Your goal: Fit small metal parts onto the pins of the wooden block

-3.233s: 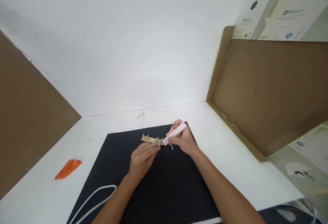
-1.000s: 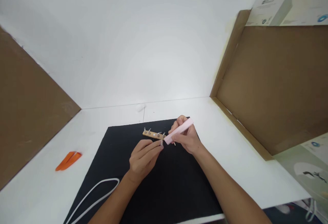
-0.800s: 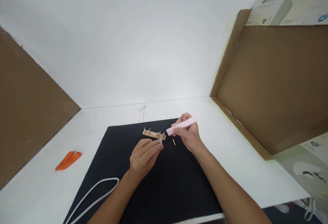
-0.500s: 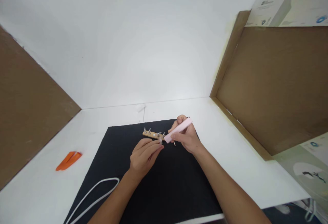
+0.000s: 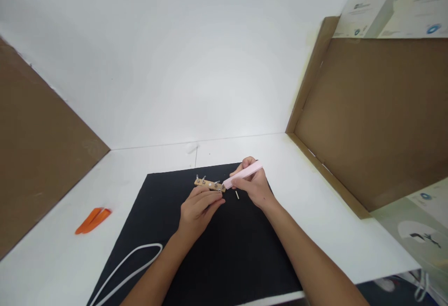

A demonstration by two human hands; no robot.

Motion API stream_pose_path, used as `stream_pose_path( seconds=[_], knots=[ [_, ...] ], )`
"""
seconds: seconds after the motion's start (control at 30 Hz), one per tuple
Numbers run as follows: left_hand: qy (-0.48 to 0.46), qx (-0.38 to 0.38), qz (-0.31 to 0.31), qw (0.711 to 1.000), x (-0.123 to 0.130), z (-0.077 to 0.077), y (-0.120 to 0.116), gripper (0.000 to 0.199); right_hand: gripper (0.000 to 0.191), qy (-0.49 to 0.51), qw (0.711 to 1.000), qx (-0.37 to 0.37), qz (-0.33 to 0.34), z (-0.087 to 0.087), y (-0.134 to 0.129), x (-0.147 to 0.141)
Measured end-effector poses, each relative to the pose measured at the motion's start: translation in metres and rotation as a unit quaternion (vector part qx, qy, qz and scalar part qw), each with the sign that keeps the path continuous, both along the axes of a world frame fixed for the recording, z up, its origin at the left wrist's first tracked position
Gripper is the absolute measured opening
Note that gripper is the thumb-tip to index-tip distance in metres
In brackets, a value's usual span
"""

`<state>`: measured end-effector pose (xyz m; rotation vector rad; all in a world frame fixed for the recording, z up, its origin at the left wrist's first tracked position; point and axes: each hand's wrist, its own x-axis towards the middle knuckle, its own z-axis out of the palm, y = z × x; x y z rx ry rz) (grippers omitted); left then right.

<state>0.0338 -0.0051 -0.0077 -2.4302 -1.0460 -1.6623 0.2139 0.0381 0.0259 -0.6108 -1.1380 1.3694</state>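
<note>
A pale pink bar [image 5: 245, 173] is gripped in my right hand [image 5: 254, 187], its lower left end against the right end of a wooden strip [image 5: 210, 184]. Several small metal pieces stand up from the strip, which lies on a black mat [image 5: 224, 250]. My left hand [image 5: 199, 205] is closed just below the strip, thumb and fingers pinched near its right end. What sits between those fingertips is too small to make out. Beside the bar's tip, on the mat, is a short white stick [image 5: 237, 195].
An orange object [image 5: 93, 220] lies on the white table at the left. A white cable [image 5: 133, 252] loops over the mat's lower left. Brown panels [image 5: 378, 114] stand at both sides, and a white wall [image 5: 203, 63] rises behind.
The pink bar's tip has shifted slightly left and up, onto the strip's end. My left fingers have lowered closer to the strip, and the small clear piece seen at them no longer stands out.
</note>
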Motion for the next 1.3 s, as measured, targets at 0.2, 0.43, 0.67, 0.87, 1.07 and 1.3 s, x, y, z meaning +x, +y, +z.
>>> stream_pose_path(
  seconds=[0.2,0.43,0.67,0.87,1.07,1.3],
  knots=[
    [-0.034,-0.077,0.021,0.996,0.001,-0.001,0.001,0.014,0.046,-0.011,1.000,-0.009,-0.022,-0.002,0.003,0.000],
    [-0.100,-0.262,0.070,0.957,-0.001,-0.009,0.005,0.011,0.047,-0.038,0.999,-0.011,0.025,-0.006,0.002,-0.001],
    [-0.121,-0.265,0.072,0.954,-0.003,-0.011,0.008,0.011,0.044,-0.076,0.997,0.019,0.016,-0.011,0.002,0.000],
    [-0.098,-0.212,0.049,0.971,0.000,-0.007,0.008,0.003,0.040,-0.118,0.992,0.032,0.033,-0.011,0.001,0.001],
    [-0.072,-0.206,0.048,0.975,0.001,-0.009,0.008,0.004,0.034,-0.195,0.975,0.074,-0.082,-0.015,0.002,0.002],
    [-0.042,-0.222,0.072,0.972,-0.001,-0.010,0.009,0.007,0.035,-0.175,0.982,0.074,0.009,-0.008,-0.003,0.002]
  ],
)
